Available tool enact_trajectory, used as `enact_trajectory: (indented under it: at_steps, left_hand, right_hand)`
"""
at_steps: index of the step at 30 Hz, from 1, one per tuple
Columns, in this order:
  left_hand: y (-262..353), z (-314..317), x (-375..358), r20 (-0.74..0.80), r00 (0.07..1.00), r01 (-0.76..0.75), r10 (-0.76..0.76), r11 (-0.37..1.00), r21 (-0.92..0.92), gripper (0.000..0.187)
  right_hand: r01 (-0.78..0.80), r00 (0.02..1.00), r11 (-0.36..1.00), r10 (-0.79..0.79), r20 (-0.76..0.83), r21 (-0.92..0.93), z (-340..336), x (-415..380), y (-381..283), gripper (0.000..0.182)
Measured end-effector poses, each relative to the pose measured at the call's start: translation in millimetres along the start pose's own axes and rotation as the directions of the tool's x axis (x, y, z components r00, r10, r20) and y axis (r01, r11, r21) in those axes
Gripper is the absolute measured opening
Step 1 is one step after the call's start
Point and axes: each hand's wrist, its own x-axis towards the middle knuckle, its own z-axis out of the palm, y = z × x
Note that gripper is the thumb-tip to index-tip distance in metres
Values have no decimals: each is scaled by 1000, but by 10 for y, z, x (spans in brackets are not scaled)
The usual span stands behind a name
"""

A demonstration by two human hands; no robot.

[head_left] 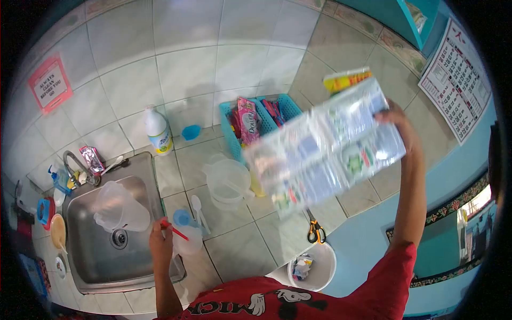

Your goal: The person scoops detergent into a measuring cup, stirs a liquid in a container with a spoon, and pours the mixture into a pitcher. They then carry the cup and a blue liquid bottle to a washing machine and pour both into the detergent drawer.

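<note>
My right hand (396,124) grips the far end of a joined strip of detergent sachets (325,146), held up over the counter and blurred by motion. My left hand (161,240) is low beside the sink edge, closed on a thin red stick-like thing (177,231) whose kind I cannot make out. Just right of that hand stand a translucent cup (188,245), a small blue cup (182,217) and a white plastic spoon (199,212). A clear plastic pitcher (226,181) stands below the strip's left end.
A blue basket (230,140) with sachets stands by the wall, near a white bleach bottle (158,130) and a blue scoop (191,132). A translucent container (120,208) lies in the steel sink (88,256). Scissors (316,230) lie at the counter edge, above a white bin (326,269).
</note>
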Motion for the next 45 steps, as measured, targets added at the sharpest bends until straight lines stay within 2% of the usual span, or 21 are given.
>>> enact_trajectory:
  at_steps: [3, 5, 9, 13, 16, 17, 18, 23, 24, 26, 28, 29, 30, 33, 34, 37, 38, 39, 40, 42, 45]
  left_hand:
    - [54, -39, 2, 20, 1000, 0, 1, 999, -44, 25]
    - [163, -55, 6, 74, 966, 258, -249, 952, -165, 25]
    - [90, -49, -7, 64, 982, 185, -179, 978, -99, 24]
    - [109, -61, -10, 37, 975, 221, -218, 963, -154, 24]
    - [137, -82, -9, 14, 959, 282, -284, 945, -166, 25]
    - [129, -84, -8, 5, 953, 297, -302, 935, -192, 25]
    - [106, -87, -14, 5, 952, 301, -305, 936, -185, 25]
    - [198, -129, -4, 2, 950, 311, -313, 940, -140, 27]
    - [188, -123, -12, 1, 948, 316, -319, 939, -134, 27]
    - [151, -114, -47, 0, 951, 302, -309, 929, -212, 27]
    - [155, -100, -53, -3, 949, 307, -317, 924, -228, 27]
    - [162, -99, -61, -4, 946, 312, -323, 918, -245, 26]
    - [159, -97, -64, 6, 945, 318, -326, 918, -239, 26]
    - [168, -111, -38, 30, 946, 322, -323, 927, -192, 25]
    - [187, -118, -15, 23, 959, 282, -281, 948, -149, 24]
    - [148, -135, -14, 43, 971, 238, -234, 960, -148, 21]
    - [124, -130, 3, 47, 970, 242, -238, 952, -189, 20]
    - [76, -113, 18, 52, 972, 235, -229, 952, -195, 20]
    - [13, -96, 20, 38, 979, 201, -198, 955, -217, 18]
    - [16, -90, -17, 31, 984, 178, -176, 956, -232, 16]
    - [127, -95, 16, 53, 980, 197, -193, 978, -75, 11]
  right_hand:
    - [87, 995, 994, -83, -61, 67, 27, 441, -58, 58]
    - [117, 992, 992, -119, -51, -39, 68, 741, -46, 53]
    - [92, 996, 979, -89, -21, 184, -17, 1599, 456, 48]
    - [-32, 999, 986, 28, 24, 162, -70, 2070, 873, 51]
    - [-54, 971, 998, 44, -235, -36, -69, 2433, 1325, 51]
    - [-100, 943, 889, -59, -328, -446, -61, 2530, 1449, 49]
    - [-178, 911, 617, -190, -365, -767, -45, 2614, 1590, 48]
    - [-247, 947, 366, -104, -303, -897, 599, 2571, 2506, 69]
    - [-244, 949, 368, -98, -299, -897, 643, 2607, 2588, 69]
    - [4, 997, 672, -55, -45, -741, 713, 2643, 2708, 69]
    - [-74, 992, 704, -19, -123, -706, 752, 2573, 2233, 63]
    - [117, 974, 717, -218, -61, -688, 741, 2513, 2073, 56]
    - [300, 914, 692, -406, -10, -657, 741, 2383, 1881, 49]
    - [535, 842, 761, -514, 162, -366, 1016, 1408, 686, 22]
    - [756, 651, 604, -735, 190, -251, 1097, 1154, 519, 20]
    - [906, 399, 262, -793, 461, -332, 1120, 219, -11, 21]
    - [941, 184, 65, -921, 342, -332, 1204, -4, -9, 19]
    - [760, 555, 387, -804, 213, -522, 1268, -494, -273, 36]
    - [618, 700, 464, -691, 177, -634, 1263, -757, -473, 32]
    - [478, 825, 462, -527, 202, -747, 1319, -1163, -642, 30]
    - [472, 841, 469, -495, 221, -746, 1288, -1451, -682, 29]
